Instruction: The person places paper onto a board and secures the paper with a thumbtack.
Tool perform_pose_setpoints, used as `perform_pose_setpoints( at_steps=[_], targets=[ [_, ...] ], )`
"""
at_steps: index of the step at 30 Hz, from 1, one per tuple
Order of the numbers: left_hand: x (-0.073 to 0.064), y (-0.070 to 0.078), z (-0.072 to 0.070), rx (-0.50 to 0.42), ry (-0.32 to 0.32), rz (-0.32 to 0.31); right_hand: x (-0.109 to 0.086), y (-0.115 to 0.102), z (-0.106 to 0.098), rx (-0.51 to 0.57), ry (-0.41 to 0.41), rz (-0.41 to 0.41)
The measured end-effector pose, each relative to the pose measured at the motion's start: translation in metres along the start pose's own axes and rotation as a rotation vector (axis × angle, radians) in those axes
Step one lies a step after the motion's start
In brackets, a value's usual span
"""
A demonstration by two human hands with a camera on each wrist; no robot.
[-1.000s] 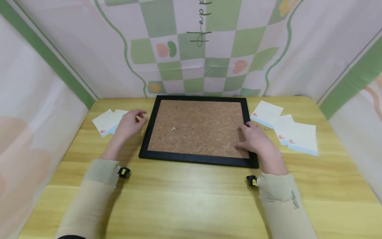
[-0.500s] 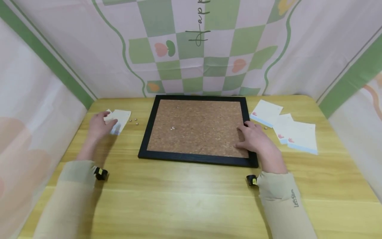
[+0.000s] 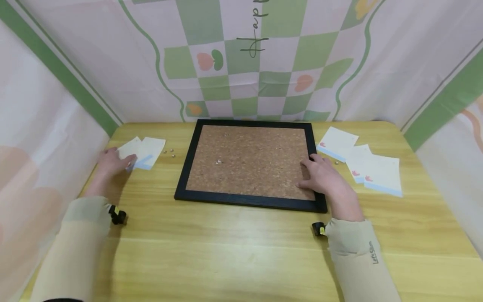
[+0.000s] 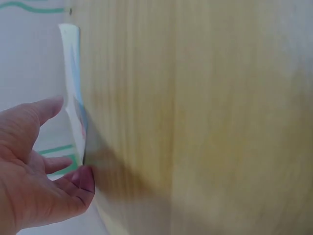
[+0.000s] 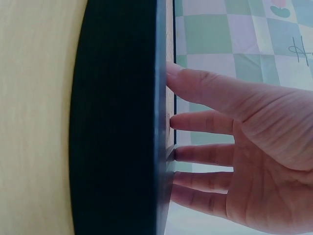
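L hand (image 3: pixel 109 162) is at the outer edge of the two L notes (image 3: pixel 152 147), far L of table (image 3: pixel 241 251); thumb & fingers spread w/ a gap betw. them, fingertips down by a note's edge, can't tell if they're under it. R hand (image 3: pixel 320 174) rests on R side of board (image 3: pixel 249 161), approx. mid-edge: thumb apart from fingers, fingers slightly spread, tips on the cork just inside black frame (image 3: pixel 249 199), nothing pinched. Board lies flat, ctr of table, back edge near the patterned cloth (image 3: pixel 245 92). Three sm. shiny bits (image 3: pixel 172 150) sit betw. L notes & board; another's by R hand, near three R notes (image 3: pixel 383 172), two of which overlap. All notes have a blue strip.
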State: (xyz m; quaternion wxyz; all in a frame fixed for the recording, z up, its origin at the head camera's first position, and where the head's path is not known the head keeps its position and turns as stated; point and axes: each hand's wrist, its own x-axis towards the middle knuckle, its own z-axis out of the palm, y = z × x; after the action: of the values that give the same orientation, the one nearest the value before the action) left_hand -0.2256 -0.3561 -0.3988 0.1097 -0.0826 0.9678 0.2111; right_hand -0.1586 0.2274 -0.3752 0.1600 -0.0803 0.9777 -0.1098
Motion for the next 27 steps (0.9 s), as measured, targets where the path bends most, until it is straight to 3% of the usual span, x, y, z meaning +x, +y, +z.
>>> perform_pose_setpoints(
  at_steps=[10,18,23,27],
  targets=[
    [0.010,-0.006,0.004,0.159,-0.043,0.019,0.000,0.000,-0.001,-0.013,-0.004,-0.004],
    [0.011,-0.003,0.008,0.151,-0.024,-0.016,0.001,0.000,0.000,-0.009,-0.009,0.007],
    [0.011,-0.001,0.009,0.149,-0.017,-0.005,0.001,0.000,-0.001,-0.012,-0.011,0.010],
    [0.011,-0.002,0.011,0.097,0.023,-0.017,0.001,0.000,0.000,-0.016,-0.009,0.008]
  ],
)
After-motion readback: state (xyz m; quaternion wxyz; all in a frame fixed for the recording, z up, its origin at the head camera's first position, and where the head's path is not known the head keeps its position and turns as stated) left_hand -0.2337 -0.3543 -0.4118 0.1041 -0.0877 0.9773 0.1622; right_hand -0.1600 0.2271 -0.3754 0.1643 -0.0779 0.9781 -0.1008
